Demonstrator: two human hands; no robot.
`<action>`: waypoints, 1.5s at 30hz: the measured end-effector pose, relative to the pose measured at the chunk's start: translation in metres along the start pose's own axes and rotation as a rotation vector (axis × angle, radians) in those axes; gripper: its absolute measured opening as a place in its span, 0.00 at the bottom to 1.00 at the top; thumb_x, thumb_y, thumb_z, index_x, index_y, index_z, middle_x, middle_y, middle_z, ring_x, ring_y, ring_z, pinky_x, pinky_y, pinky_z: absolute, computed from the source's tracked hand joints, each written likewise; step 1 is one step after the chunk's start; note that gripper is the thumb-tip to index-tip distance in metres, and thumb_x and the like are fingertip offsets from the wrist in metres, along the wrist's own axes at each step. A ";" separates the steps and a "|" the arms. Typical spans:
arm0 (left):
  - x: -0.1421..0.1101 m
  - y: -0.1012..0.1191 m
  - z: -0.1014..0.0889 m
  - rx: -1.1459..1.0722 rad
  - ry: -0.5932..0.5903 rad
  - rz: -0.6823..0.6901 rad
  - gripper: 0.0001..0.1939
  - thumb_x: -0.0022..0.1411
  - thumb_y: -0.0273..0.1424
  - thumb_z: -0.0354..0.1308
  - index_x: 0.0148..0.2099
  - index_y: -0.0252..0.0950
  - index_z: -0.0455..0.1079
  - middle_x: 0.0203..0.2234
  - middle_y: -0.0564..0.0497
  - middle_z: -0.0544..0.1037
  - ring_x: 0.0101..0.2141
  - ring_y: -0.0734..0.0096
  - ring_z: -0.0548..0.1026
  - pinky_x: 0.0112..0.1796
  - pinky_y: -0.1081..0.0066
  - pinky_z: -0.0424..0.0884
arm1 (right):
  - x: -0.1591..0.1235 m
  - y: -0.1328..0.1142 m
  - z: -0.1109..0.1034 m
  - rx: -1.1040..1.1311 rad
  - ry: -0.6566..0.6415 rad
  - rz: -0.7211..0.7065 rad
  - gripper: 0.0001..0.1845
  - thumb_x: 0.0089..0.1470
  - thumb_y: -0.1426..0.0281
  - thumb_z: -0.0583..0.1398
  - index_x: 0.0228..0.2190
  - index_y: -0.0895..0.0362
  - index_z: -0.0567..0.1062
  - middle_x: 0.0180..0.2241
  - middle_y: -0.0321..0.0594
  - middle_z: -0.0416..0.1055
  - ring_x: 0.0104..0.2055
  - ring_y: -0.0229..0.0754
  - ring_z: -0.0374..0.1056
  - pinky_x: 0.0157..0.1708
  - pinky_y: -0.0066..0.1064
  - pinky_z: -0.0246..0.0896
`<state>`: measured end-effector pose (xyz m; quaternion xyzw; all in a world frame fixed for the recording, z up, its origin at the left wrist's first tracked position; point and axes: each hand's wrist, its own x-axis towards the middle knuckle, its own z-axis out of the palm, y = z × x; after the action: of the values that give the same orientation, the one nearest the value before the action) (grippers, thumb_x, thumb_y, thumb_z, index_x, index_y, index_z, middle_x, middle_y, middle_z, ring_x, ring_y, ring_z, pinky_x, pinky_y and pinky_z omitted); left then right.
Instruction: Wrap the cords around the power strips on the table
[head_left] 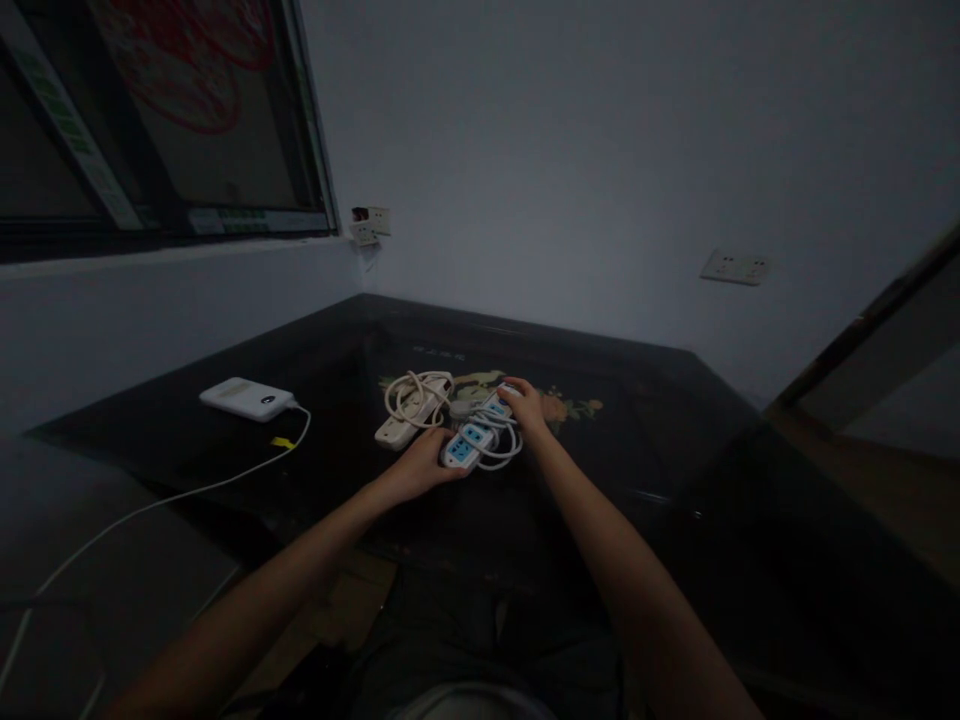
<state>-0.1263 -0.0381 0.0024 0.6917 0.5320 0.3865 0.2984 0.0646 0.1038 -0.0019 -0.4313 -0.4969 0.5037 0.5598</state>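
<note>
Between my two hands is a white power strip [474, 436] with blue socket faces, its white cord [511, 446] looped around its middle. My left hand [424, 464] grips its near end, thumb along the front edge. At the far end, my right hand [526, 404] has its fingers closed over the strip. A second, cream power strip [395, 432] with its cord coiled on top lies just left of the first, close to my left fingers. Both strips rest on or just over the dark table; the exact contact is too dim to tell.
A white power bank [247, 398] lies on the left of the dark glossy table [637, 420]. Its white cable [217, 486] runs off the near left edge, with a yellow tag on it. Wall sockets [735, 267] are on the back wall, and a window [165, 120] is at left.
</note>
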 end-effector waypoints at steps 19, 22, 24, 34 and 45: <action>-0.027 0.020 -0.012 0.370 0.138 0.091 0.19 0.55 0.38 0.60 0.48 0.36 0.67 0.43 0.42 0.73 0.45 0.54 0.70 0.46 0.60 0.65 | -0.005 -0.018 -0.013 -0.103 -0.020 -0.177 0.15 0.47 0.56 0.62 0.33 0.53 0.77 0.43 0.41 0.74 0.51 0.44 0.65 0.53 0.36 0.56; -0.032 0.049 -0.012 0.317 0.216 0.090 0.10 0.59 0.38 0.55 0.38 0.37 0.69 0.35 0.47 0.73 0.38 0.60 0.71 0.40 0.64 0.66 | -0.033 -0.032 -0.042 -0.093 0.038 -0.201 0.18 0.48 0.53 0.60 0.34 0.53 0.76 0.41 0.42 0.74 0.48 0.45 0.67 0.44 0.34 0.62; -0.023 0.069 0.004 0.067 0.117 0.126 0.12 0.61 0.39 0.52 0.32 0.37 0.68 0.28 0.50 0.72 0.31 0.66 0.70 0.34 0.69 0.65 | -0.055 -0.040 -0.054 -0.077 0.059 -0.215 0.18 0.49 0.52 0.59 0.33 0.53 0.76 0.38 0.41 0.74 0.44 0.44 0.69 0.40 0.32 0.64; 0.070 0.075 0.156 -0.555 -0.130 -0.055 0.13 0.59 0.36 0.53 0.25 0.33 0.67 0.14 0.54 0.66 0.18 0.75 0.64 0.21 0.75 0.57 | -0.103 -0.026 -0.061 0.035 0.086 0.079 0.26 0.44 0.44 0.59 0.26 0.55 0.75 0.22 0.39 0.72 0.21 0.40 0.65 0.15 0.27 0.51; 0.080 0.049 0.156 -0.468 -0.230 -0.026 0.14 0.58 0.25 0.48 0.21 0.34 0.63 0.11 0.56 0.65 0.14 0.78 0.62 0.21 0.76 0.56 | -0.099 -0.008 -0.062 0.053 0.082 0.043 0.27 0.43 0.45 0.59 0.29 0.58 0.75 0.21 0.34 0.68 0.16 0.31 0.56 0.11 0.23 0.45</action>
<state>0.0428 0.0268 -0.0211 0.6364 0.3994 0.4143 0.5137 0.1271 0.0055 -0.0146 -0.4474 -0.4507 0.5106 0.5797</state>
